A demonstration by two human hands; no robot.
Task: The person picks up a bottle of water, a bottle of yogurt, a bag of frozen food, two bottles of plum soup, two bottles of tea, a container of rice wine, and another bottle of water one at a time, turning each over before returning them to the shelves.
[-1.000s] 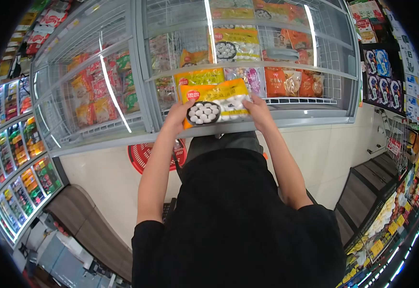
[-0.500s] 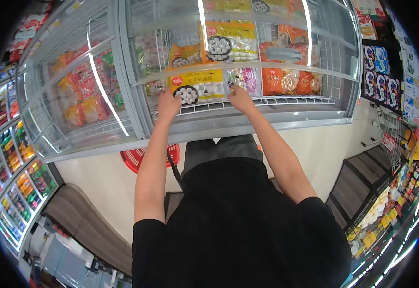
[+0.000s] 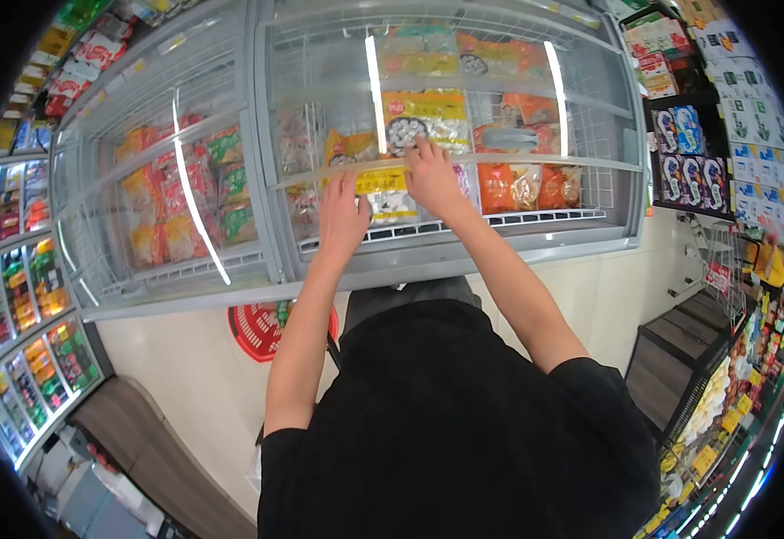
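Observation:
Over the front of a glass-topped chest freezer [image 3: 450,249], both my hands are close to a yellow bag of white rice balls [image 3: 394,208]. My left hand [image 3: 344,218] lies at the bag's left edge, fingers stretched out toward the far side. At the bag's upper right, my right hand [image 3: 433,180] has its fingers spread, overlapping the bag and the lid's front edge [image 3: 536,160]. Part of the bag is hidden by my hands. Behind it, under the glass, is a similar yellow bag [image 3: 441,110].
Orange bags [image 3: 509,187] sit to the right in the freezer's wire basket [image 3: 590,214]. Red and green packs [image 3: 194,184] fill the left section. On the floor by my legs stands a red basket [image 3: 250,334]. Shelves line both sides.
My right hand has moved left and inward, from the bag's right side onto its upper right. My left hand has opened out and reaches farther along the bag. The view has shifted.

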